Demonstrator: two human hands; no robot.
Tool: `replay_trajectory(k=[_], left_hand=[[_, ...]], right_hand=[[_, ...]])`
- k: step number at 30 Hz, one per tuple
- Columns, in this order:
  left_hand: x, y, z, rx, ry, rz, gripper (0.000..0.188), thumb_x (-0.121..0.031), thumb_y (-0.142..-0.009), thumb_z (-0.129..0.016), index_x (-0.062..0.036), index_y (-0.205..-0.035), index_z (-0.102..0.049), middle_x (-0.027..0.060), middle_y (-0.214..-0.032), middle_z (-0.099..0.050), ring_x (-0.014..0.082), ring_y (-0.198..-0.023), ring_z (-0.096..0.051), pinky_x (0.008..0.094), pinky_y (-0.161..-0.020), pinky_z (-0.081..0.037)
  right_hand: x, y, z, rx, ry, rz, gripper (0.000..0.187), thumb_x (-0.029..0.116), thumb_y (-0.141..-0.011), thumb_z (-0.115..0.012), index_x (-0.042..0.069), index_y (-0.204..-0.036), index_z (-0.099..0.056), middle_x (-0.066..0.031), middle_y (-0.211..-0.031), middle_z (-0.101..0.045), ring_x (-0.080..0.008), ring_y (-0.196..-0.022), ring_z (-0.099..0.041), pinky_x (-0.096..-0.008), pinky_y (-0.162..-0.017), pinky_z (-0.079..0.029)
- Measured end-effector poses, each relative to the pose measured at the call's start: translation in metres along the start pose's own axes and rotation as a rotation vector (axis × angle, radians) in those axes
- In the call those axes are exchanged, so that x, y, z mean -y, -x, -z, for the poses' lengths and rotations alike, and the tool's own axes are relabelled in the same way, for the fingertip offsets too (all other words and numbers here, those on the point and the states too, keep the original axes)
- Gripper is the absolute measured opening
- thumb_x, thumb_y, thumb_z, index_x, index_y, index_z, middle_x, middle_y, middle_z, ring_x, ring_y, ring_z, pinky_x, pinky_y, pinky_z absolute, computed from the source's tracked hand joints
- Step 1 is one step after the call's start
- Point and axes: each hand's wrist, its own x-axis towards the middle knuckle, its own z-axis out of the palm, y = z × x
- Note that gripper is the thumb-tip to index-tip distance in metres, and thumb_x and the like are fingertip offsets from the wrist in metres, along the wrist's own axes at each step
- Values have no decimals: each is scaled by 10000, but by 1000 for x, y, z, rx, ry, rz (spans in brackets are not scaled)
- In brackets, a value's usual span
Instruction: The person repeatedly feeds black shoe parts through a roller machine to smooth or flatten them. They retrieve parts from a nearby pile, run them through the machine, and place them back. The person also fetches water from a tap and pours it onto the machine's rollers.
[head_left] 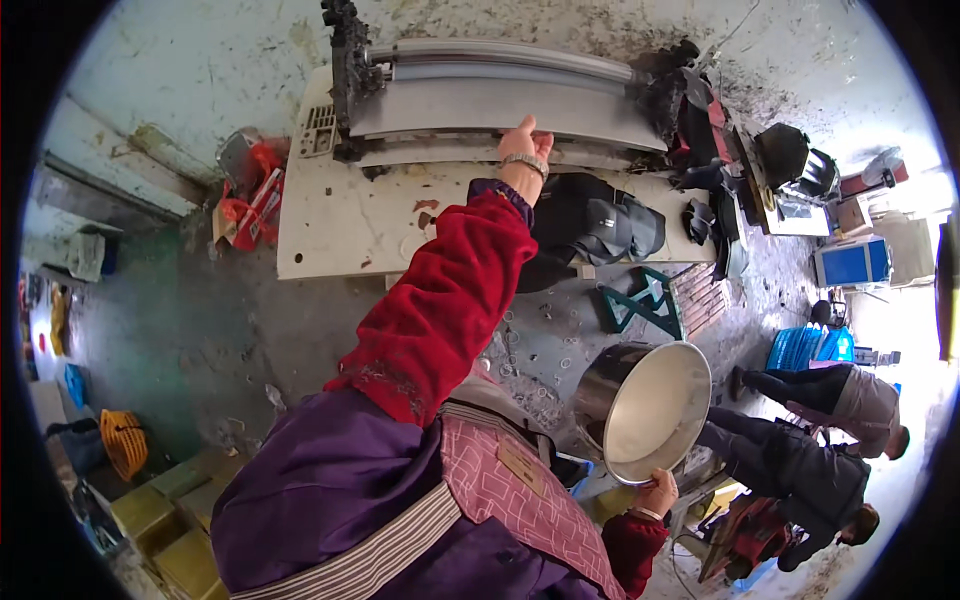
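Note:
My left arm, in a red sleeve, reaches out to a machine with a long metal roller (510, 52). My left hand (526, 146) is over the front edge of its flat metal plate (500, 108), thumb and fingers apart, with nothing visible in it. Down at the right, my right hand (656, 494) grips the rim of a large metal pot (610, 385). The pot's mouth shows a smooth cream-coloured inside; whether that is contents or bare wall I cannot tell. Dark clumped residue coats the machine's ends.
The machine stands on a pale stained table (340, 225). Black gloves or cloth (600, 220) lie at its front edge. Below are a green frame (645, 302) and wooden slats (702, 300). Two people (800, 460) stand at the right. An orange basket (123, 444) is at the left.

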Motion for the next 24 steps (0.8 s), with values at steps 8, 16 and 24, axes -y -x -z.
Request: replay_trajectory(k=[8, 16, 24], left_hand=[[2, 17, 0, 12, -51, -127, 81, -72, -830, -562, -72, -842, -482, 58, -765, -542, 184, -690, -554, 317, -658, -490], [-5, 20, 0, 10, -89, -73, 168, -42, -798, -580, -87, -917, -471, 69, -801, -526, 184, -618, -528, 344, -611, -490], [-21, 49, 15, 182, -277, 26, 231, -222, -849, -562, -20, -935, -490, 102, -888, -549, 229, -826, -546, 367, -761, -455]], right_hand=[[12, -58, -10, 25, -11, 56, 166, -15, -682, -522, 83, -557, -473, 23, -519, -458, -69, -394, -391, -199, -381, -291], [27, -65, -35, 74, 35, -18, 167, -18, -679, -513, 85, -556, -464, 24, -509, -453, -61, -394, -390, -187, -380, -293], [25, -63, -41, 104, 50, -22, 138, 5, -689, -504, 72, -570, -488, 26, -514, -456, -68, -399, -402, -195, -376, -301]])
